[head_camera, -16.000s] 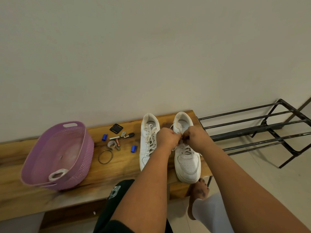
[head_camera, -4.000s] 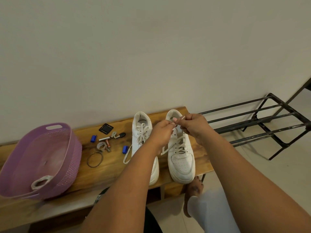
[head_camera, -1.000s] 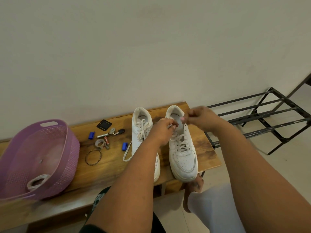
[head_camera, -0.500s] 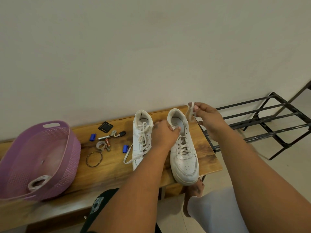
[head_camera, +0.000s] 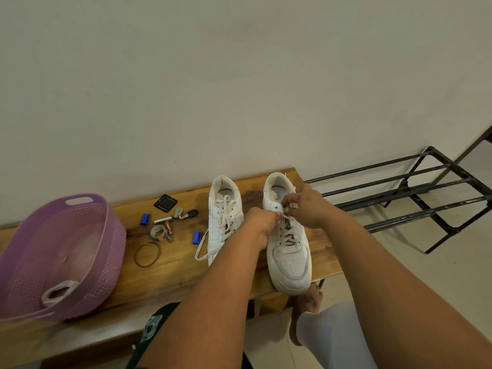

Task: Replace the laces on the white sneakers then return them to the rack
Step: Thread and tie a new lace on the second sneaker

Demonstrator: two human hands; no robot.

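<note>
Two white sneakers stand side by side on a wooden bench (head_camera: 170, 265), toes toward me. The left sneaker (head_camera: 222, 209) is laced, with a loose lace end trailing off its left side. Over the top eyelets of the right sneaker (head_camera: 288, 251) my two hands meet. My left hand (head_camera: 262, 225) pinches the white lace (head_camera: 286, 235) at the shoe's left eyelet row. My right hand (head_camera: 306, 206) holds the lace's tip at the top right eyelet. The black metal shoe rack (head_camera: 415, 195) stands on the floor to the right.
A purple plastic basket (head_camera: 87, 235) with a coiled white lace inside sits on the bench's left end. Small items lie between basket and shoes: blue caps, a battery, keys, a bangle (head_camera: 147, 253), a black square. My bare foot (head_camera: 306, 310) is under the bench's right end.
My right hand, raised to the right with the lace pulled out half a second ago, has come back down to the right sneaker's top eyelets. My left hand stayed on the shoe.
</note>
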